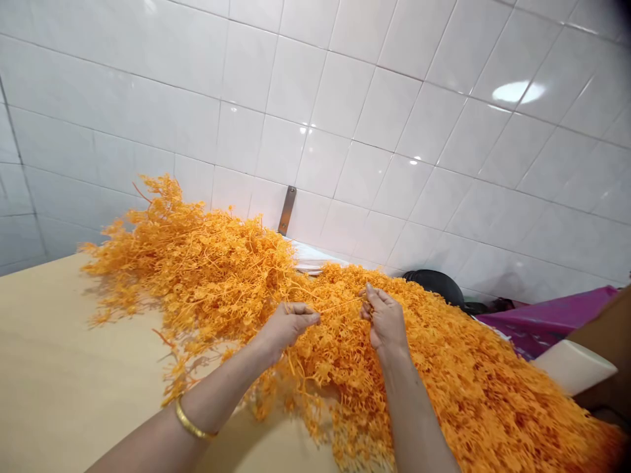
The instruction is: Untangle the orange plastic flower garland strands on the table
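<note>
A big heap of orange plastic flower sprigs [211, 269] covers the beige table [54, 368] from the back left to the front right. Over its middle, my left hand [290, 323] is closed in a pinch on one end of a thin orange sprig [340, 305]. My right hand [383, 316] pinches the other end of the same sprig, so it is stretched between both hands. A gold bangle [190, 424] sits on my left wrist.
A white tiled wall [394, 105] stands close behind the table, with a metal bracket [286, 210] on it. At the right lie a purple sheet [542, 323], a dark round object [434, 284] and a white armrest-like part [574, 364].
</note>
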Demonstrator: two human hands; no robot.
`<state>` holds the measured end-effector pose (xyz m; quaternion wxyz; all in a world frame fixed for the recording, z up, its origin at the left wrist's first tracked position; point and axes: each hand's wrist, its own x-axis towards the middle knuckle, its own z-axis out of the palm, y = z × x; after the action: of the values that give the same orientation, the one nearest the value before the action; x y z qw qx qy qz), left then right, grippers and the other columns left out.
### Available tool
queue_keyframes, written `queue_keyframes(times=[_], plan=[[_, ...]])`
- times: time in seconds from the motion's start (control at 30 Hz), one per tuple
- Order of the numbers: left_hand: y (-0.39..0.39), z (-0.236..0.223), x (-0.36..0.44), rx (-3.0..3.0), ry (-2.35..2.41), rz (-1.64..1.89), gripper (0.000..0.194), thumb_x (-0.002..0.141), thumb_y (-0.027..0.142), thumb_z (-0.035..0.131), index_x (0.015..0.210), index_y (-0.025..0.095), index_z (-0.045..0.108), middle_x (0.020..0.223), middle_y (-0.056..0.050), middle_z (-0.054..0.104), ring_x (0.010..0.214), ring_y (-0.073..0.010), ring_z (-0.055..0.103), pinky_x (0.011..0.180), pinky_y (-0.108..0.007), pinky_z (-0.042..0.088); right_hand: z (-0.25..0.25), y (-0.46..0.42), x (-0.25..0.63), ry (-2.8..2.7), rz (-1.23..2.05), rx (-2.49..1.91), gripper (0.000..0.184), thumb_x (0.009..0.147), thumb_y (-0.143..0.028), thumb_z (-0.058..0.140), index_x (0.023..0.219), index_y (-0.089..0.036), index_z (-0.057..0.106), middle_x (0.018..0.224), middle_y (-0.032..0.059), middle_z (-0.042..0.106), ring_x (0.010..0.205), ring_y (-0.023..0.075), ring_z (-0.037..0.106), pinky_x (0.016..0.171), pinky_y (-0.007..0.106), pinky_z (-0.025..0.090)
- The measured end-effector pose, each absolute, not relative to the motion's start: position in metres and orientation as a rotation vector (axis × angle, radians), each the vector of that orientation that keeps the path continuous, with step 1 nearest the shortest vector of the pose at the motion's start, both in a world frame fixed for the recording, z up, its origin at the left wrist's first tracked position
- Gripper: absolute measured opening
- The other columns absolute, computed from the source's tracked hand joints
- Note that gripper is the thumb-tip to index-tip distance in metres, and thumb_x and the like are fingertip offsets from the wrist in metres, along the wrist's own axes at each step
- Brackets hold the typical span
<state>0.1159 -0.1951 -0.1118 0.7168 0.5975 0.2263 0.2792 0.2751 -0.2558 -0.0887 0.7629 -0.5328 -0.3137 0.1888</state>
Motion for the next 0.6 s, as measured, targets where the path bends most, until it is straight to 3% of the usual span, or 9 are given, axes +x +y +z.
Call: queue_keyframes(times=[0.23, 0.43, 0.6], plan=[[-0.192, -0.124, 0.121, 1.204, 0.554, 0.651, 0.025, 0.06, 0.037, 0.062, 0.057, 0.016, 0.049, 0.034, 0.01, 0.023, 0.033, -0.0032, 0.013, 0.038, -0.023, 0.007, -0.063, -0.29, 0.319, -0.298, 0.108, -1.004, 0.026, 0.065, -0.036, 0.059, 0.06, -0.017, 0.042, 0.043, -0.0096, 0.036, 0.035, 0.0024, 0.031, 0.035, 0.015, 0.031], [-0.188, -0.127, 0.121, 1.108, 0.52, 0.68, 0.024, 0.06, 0.035, 0.062, 0.063, 0.015, 0.05, 0.038, 0.009, 0.031, 0.033, -0.0024, 0.017, 0.036, -0.02, 0.011, -0.067, -0.277, 0.296, -0.456, 0.39, -1.135, 0.021, 0.053, -0.021, 0.063, 0.068, -0.016, 0.049, 0.058, -0.0024, 0.056, 0.039, 0.0043, 0.042, 0.039, 0.018, 0.036], [-0.183, -0.124, 0.121, 1.038, 0.518, 0.764, 0.021, 0.059, 0.032, 0.062, 0.064, 0.014, 0.053, 0.038, 0.007, 0.037, 0.035, -0.003, 0.027, 0.039, -0.018, 0.018, -0.07, -0.274, 0.287, -0.575, 0.535, -1.213, 0.028, 0.058, -0.034, 0.063, 0.078, -0.017, 0.053, 0.049, -0.0074, 0.044, 0.036, 0.003, 0.033, 0.038, 0.018, 0.032]])
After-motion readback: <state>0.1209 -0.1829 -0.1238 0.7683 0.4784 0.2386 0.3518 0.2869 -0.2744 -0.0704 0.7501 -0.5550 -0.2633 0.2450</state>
